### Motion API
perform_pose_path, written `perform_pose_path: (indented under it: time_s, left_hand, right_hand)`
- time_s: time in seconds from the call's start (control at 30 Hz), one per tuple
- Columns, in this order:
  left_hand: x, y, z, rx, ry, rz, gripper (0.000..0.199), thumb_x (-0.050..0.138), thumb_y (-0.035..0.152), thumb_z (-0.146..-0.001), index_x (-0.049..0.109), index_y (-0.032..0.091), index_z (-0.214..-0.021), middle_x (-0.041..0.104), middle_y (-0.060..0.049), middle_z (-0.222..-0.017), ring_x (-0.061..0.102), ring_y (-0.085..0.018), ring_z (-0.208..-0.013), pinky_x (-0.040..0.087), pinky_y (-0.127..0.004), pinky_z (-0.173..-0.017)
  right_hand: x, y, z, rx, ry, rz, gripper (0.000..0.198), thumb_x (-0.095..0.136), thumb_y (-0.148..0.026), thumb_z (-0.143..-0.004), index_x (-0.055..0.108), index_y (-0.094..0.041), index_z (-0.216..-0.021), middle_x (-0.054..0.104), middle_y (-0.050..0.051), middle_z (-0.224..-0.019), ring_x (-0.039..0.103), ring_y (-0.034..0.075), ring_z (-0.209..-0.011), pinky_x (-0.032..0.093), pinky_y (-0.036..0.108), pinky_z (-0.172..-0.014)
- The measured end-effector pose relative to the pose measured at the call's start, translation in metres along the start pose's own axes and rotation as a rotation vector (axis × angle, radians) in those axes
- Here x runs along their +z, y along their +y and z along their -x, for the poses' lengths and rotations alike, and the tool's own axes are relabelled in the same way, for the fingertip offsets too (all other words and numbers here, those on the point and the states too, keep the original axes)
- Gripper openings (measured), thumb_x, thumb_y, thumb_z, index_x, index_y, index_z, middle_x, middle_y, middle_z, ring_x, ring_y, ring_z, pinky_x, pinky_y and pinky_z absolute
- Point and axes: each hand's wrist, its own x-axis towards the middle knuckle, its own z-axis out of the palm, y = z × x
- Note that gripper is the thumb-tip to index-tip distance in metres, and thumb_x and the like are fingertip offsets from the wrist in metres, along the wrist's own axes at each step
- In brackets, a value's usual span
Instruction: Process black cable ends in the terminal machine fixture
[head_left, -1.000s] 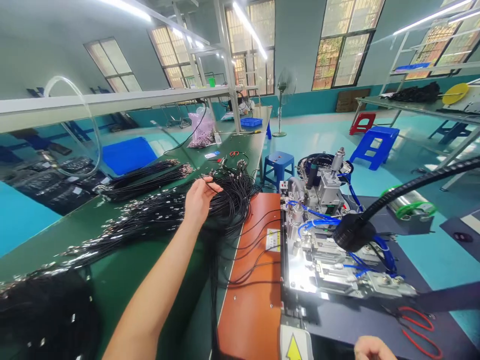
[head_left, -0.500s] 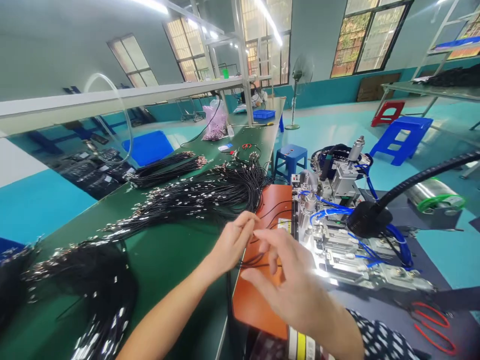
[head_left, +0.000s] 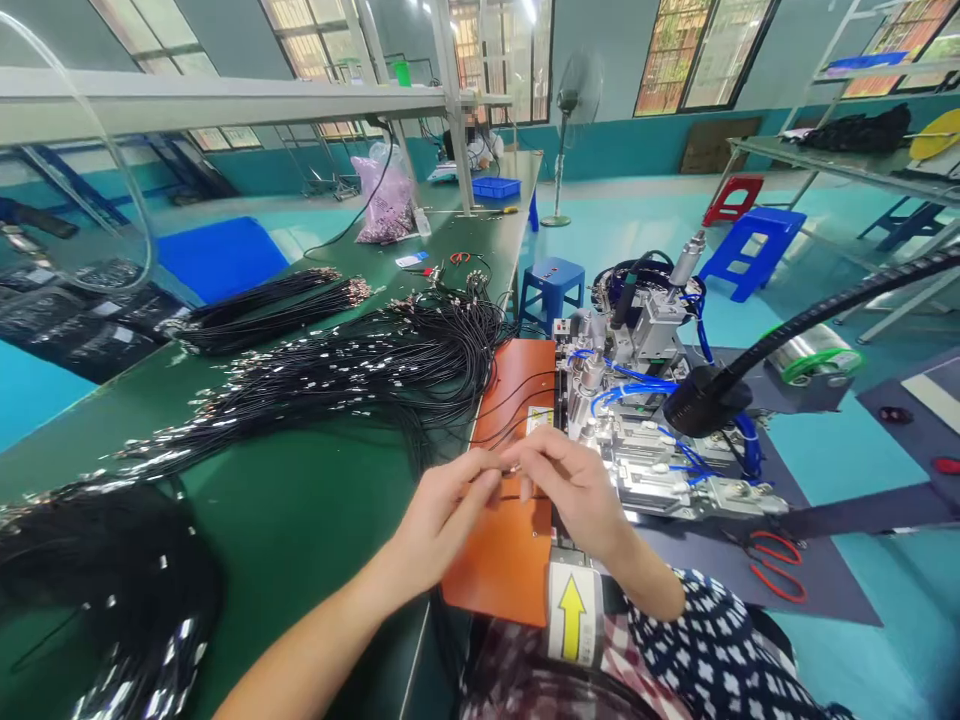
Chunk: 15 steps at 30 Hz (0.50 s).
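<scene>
My left hand is closed in a pinch over the orange board, on the end of a thin black cable. Fingertip to fingertip with it, my right hand pinches at the same small end, where a bit of metal glints. The fingers cover most of that end. Left of my hands, a long bundle of black cables with shiny tips lies across the green table. Close on the right stands a metal machine with blue air tubes.
A black flexible hose arches over the machine. Red-handled scissors lie on the grey surface at right. A blue stool stands beyond the board. Farther back are a pink bag and a blue tray.
My right hand has turned and closed from spread fingers into a pinch against the left fingertips. The view has shifted right and tilted down, showing the yellow arrow label.
</scene>
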Motion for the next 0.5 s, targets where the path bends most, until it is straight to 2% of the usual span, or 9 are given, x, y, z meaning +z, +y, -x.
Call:
perform_pose_path:
  time_s: [0.13,0.23,0.4,0.5]
  left_hand:
    - [0.006,0.001,0.007,0.023,0.088,0.027,0.015,0.050,0.025,-0.094,0.064,0.020,-0.092,0.063,-0.002,-0.074,0.059,-0.014,-0.068,0.047,-0.025,-0.064]
    - [0.016,-0.003,0.014,0.033,0.160,0.004,0.012,0.052,0.023,-0.093,0.063,0.021,-0.090,0.063,-0.001,-0.074,0.059,-0.013,-0.068,0.047,-0.024,-0.064]
    - [0.030,-0.014,0.026,-0.037,0.171,0.120,0.014,0.048,0.026,-0.095,0.061,0.021,-0.092,0.061,-0.002,-0.075,0.056,-0.014,-0.068,0.046,-0.027,-0.065]
    - [0.032,-0.021,0.029,-0.077,0.151,0.187,0.017,0.047,0.028,-0.095,0.060,0.021,-0.089,0.056,-0.002,-0.071,0.050,-0.015,-0.065,0.043,-0.029,-0.064]
  right_hand:
    - [0.001,0.003,0.005,0.188,-0.004,-0.213,0.026,0.063,-0.044,-0.087,0.061,-0.018,-0.085,0.057,-0.003,-0.064,0.054,0.009,-0.053,0.046,0.022,-0.052]
    - [0.002,0.006,0.007,0.267,0.006,-0.308,0.033,0.069,-0.047,-0.081,0.057,-0.017,-0.073,0.055,-0.004,-0.057,0.049,0.007,-0.048,0.040,0.020,-0.044]
    - [0.001,0.009,0.005,0.350,-0.025,-0.404,0.036,0.072,-0.045,-0.077,0.054,-0.016,-0.063,0.055,-0.004,-0.054,0.045,0.005,-0.044,0.032,0.017,-0.040]
    - [0.000,0.008,0.004,0.392,-0.070,-0.401,0.033,0.072,-0.040,-0.076,0.054,-0.016,-0.061,0.056,-0.005,-0.054,0.045,0.005,-0.044,0.033,0.017,-0.041]
